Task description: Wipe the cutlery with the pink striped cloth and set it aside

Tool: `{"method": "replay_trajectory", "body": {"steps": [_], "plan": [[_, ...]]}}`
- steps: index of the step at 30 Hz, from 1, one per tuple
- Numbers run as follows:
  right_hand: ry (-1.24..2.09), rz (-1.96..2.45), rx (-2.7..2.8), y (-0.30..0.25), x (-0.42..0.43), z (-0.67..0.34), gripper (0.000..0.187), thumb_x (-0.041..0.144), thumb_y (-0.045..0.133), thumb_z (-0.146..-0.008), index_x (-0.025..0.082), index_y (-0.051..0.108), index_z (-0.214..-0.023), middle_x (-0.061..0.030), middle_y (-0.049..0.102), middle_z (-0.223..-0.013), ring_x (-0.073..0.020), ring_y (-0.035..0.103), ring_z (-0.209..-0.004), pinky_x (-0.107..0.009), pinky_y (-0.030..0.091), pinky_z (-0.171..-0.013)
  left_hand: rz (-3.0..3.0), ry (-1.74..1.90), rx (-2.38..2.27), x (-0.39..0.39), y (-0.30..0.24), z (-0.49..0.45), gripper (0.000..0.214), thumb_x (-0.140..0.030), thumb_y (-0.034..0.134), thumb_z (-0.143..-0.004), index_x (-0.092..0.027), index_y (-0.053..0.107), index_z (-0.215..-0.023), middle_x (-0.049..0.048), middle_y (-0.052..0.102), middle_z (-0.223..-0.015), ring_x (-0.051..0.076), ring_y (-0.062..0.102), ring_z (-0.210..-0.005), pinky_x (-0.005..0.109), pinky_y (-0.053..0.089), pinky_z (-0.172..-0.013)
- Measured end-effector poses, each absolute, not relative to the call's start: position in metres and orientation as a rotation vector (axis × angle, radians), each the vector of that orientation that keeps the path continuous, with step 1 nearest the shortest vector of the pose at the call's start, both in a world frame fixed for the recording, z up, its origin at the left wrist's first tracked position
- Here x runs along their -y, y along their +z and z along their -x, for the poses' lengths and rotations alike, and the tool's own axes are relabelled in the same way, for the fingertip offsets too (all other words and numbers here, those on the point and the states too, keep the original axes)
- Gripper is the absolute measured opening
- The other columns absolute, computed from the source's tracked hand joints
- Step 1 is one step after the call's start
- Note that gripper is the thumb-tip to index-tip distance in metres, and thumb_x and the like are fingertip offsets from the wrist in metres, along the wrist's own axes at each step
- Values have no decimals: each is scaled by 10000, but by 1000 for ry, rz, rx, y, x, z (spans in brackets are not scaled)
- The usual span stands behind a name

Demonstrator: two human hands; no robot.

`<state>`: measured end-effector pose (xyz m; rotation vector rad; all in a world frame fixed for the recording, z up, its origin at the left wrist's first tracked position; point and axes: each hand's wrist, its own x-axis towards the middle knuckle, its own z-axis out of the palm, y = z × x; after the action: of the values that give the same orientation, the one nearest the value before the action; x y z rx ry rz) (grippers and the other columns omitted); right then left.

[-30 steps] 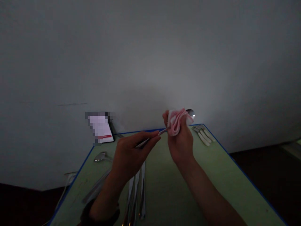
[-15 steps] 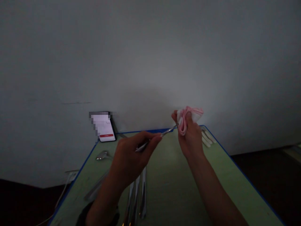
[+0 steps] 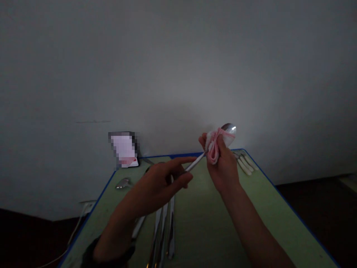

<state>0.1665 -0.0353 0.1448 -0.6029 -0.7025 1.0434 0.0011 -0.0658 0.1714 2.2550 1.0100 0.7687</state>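
My left hand [image 3: 161,182] pinches the handle of a metal spoon [image 3: 229,129] held above the green table [image 3: 195,223]. My right hand [image 3: 223,167] is closed on a pink and white cloth [image 3: 214,147] wrapped round the spoon's neck. The shiny bowl of the spoon pokes out above the cloth. Both hands are raised over the far half of the table, close to the grey wall.
Several metal utensils [image 3: 164,227] lie side by side on the table under my left arm. A lone spoon [image 3: 122,183] lies at the far left. White-handled cutlery [image 3: 244,163] sits at the far right corner. A phone [image 3: 125,150] leans against the wall.
The cloth, which covered the spoon's bowl half a second ago, has slid back down to the neck, so the bowl shows again. My left forefinger now stretches along the handle.
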Motion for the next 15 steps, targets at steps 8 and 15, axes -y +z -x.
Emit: {"method": "replay_trajectory", "body": {"steps": [8,15], "plan": [[1021,597,777,149,36,-170,283,445,473,-843,222,586,-974,-40,670,-976,-176,623,-974,-386,481,-907,-2213,647,-883,58,176,23,430,-285,615,-772,-313,571,-1199,5,744,-838,127,666,-675,201,503,-601],[1077,652,881,152,48,-156,331,487,460,-842,209,613,-934,-54,681,-972,-186,632,-968,-352,500,-844,-2258,931,-1141,56,176,24,135,-344,667,-724,-250,726,-647,-29,689,-546,90,594,-459,157,434,-443]]}}
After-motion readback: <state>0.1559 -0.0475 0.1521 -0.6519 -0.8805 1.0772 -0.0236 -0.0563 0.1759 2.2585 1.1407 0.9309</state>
